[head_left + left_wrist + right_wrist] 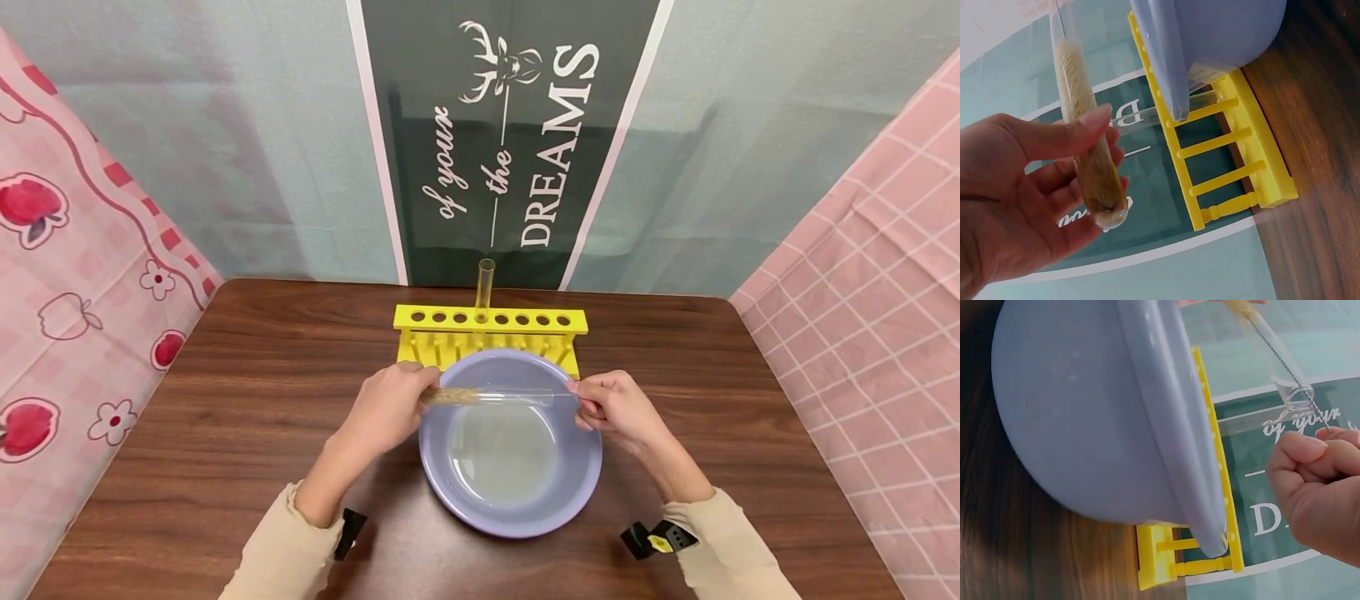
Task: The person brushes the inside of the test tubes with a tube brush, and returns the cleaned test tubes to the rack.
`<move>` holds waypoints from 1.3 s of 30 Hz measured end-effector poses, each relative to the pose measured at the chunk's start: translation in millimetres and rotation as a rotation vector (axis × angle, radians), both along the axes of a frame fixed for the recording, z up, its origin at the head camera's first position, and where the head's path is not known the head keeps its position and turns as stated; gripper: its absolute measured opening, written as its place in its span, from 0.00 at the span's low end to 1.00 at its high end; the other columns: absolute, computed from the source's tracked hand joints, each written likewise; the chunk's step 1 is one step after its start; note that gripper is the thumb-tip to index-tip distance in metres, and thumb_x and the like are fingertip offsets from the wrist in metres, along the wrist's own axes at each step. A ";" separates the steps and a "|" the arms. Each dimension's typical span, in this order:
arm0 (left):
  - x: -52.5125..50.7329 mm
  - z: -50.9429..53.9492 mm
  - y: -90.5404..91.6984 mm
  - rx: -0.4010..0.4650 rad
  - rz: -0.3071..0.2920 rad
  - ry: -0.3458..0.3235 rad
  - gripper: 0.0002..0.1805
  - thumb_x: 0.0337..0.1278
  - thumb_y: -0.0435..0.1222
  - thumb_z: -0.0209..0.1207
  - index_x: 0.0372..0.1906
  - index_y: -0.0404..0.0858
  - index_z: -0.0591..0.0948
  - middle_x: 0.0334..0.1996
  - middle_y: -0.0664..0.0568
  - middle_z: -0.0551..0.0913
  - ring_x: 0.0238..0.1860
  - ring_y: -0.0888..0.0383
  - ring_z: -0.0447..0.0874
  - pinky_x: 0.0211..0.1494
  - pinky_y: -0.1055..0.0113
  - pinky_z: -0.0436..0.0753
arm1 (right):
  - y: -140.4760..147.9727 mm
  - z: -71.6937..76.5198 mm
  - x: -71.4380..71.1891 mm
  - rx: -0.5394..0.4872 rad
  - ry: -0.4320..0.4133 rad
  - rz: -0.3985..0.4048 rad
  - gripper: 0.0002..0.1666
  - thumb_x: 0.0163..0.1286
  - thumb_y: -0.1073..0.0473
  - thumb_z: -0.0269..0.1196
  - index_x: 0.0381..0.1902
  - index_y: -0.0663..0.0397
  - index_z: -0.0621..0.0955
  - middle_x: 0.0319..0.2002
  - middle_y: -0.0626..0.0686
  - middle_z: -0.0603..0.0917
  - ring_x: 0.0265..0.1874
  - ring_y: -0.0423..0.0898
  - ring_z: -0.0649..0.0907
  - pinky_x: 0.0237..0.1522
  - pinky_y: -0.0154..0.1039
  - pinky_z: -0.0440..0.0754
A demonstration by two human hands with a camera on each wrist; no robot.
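My left hand (390, 408) grips a clear glass test tube (517, 397) near its rounded end, between thumb and fingers. The tube lies roughly level above a lavender basin (585, 454) that holds clear, slightly cloudy water (504, 454). Inside the tube sits a test tube brush, its tan bristles (1074, 84) reaching down toward the rounded end. From the tube's mouth comes the brush's twisted wire handle (1284, 364). My right hand (618, 408) pinches the end of that wire between thumb and curled fingers. Part of the bristles is hidden behind the left fingers.
Behind the basin stands a yellow test tube rack (491, 327), partly covered by the basin's rim. One upright test tube (484, 283) is in it. All stand on a dark wooden table (300, 350), with a printed curtain (262, 150) behind and pink cloths at both sides.
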State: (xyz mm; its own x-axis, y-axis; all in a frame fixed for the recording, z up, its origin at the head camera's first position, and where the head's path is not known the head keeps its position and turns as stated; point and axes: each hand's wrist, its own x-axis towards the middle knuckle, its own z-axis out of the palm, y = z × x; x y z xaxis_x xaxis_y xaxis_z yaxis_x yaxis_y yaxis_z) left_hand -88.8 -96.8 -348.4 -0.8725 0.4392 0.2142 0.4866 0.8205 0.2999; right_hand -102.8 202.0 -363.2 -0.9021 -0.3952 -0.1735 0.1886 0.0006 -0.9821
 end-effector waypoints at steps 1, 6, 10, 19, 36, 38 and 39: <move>0.8 -0.5 0.7 -0.004 0.005 0.023 0.14 0.34 0.21 0.64 0.26 0.42 0.77 0.22 0.54 0.76 0.26 0.55 0.75 0.23 0.62 0.73 | 0.8 -0.9 -0.5 -0.054 -0.030 0.015 0.23 0.67 0.71 0.48 0.11 0.69 0.59 0.07 0.47 0.56 0.07 0.42 0.55 0.19 0.34 0.66; 4.4 -6.4 2.3 0.002 0.029 0.137 0.16 0.31 0.19 0.63 0.27 0.41 0.77 0.21 0.53 0.73 0.27 0.54 0.74 0.21 0.62 0.72 | 4.5 -3.5 -3.2 -0.195 -0.135 0.060 0.23 0.68 0.73 0.43 0.11 0.60 0.61 0.08 0.47 0.55 0.07 0.42 0.51 0.19 0.31 0.67; 5.8 -12.6 2.4 0.004 0.033 0.224 0.18 0.29 0.18 0.62 0.29 0.40 0.78 0.21 0.52 0.72 0.26 0.52 0.73 0.20 0.62 0.70 | 7.0 -5.1 -3.8 -0.237 -0.197 0.078 0.24 0.69 0.71 0.42 0.11 0.58 0.62 0.09 0.47 0.55 0.07 0.41 0.51 0.19 0.31 0.67; 3.5 -12.5 -2.5 0.077 0.004 0.172 0.17 0.30 0.18 0.59 0.24 0.43 0.75 0.19 0.58 0.68 0.23 0.58 0.69 0.20 0.66 0.68 | 11.5 -5.4 1.1 0.165 0.160 0.019 0.23 0.67 0.68 0.52 0.11 0.69 0.66 0.09 0.49 0.61 0.09 0.42 0.59 0.15 0.32 0.63; -4.4 -5.2 -17.4 0.149 -0.121 -0.164 0.11 0.38 0.28 0.69 0.26 0.43 0.79 0.21 0.60 0.78 0.23 0.64 0.73 0.27 0.67 0.73 | 13.6 -19.4 1.5 0.511 1.131 -0.125 0.12 0.47 0.77 0.65 0.20 0.56 0.81 0.19 0.48 0.78 0.21 0.38 0.74 0.23 0.26 0.69; -5.6 -3.9 -19.2 0.154 -0.142 -0.195 0.10 0.39 0.28 0.68 0.26 0.43 0.79 0.21 0.60 0.78 0.23 0.65 0.73 0.28 0.67 0.74 | 14.9 -22.2 0.0 0.504 1.219 -0.128 0.09 0.52 0.72 0.65 0.19 0.56 0.79 0.18 0.46 0.76 0.22 0.40 0.73 0.25 0.28 0.69; -6.1 -3.6 -19.9 0.154 -0.148 -0.205 0.10 0.39 0.28 0.68 0.26 0.43 0.79 0.21 0.61 0.77 0.23 0.65 0.73 0.29 0.67 0.74 | 15.1 -23.5 -0.3 0.497 1.255 -0.129 0.08 0.54 0.69 0.65 0.19 0.56 0.79 0.18 0.46 0.74 0.23 0.40 0.72 0.26 0.29 0.69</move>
